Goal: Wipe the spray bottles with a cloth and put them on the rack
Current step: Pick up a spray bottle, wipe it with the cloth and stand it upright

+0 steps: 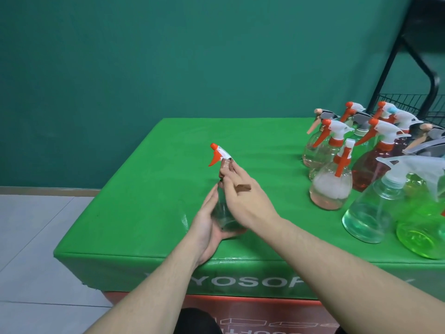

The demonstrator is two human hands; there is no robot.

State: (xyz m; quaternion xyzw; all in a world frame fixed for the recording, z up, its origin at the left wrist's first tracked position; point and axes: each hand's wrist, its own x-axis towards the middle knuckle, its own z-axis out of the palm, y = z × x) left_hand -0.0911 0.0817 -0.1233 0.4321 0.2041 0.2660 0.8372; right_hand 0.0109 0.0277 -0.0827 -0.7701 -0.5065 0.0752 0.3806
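One clear spray bottle (225,210) with an orange-and-white trigger head tilts above the green table (149,189), its base cupped in my left hand (208,222), fingers curled round it. My right hand (243,191) pinches a brown cloth (227,165) against its neck. My fingers hide the neck; the black rack (409,102) is cut off at right.

Both forearms were bare, no sleeves or jewellery showing; dark clothing (195,320) sat at the frame's bottom centre.
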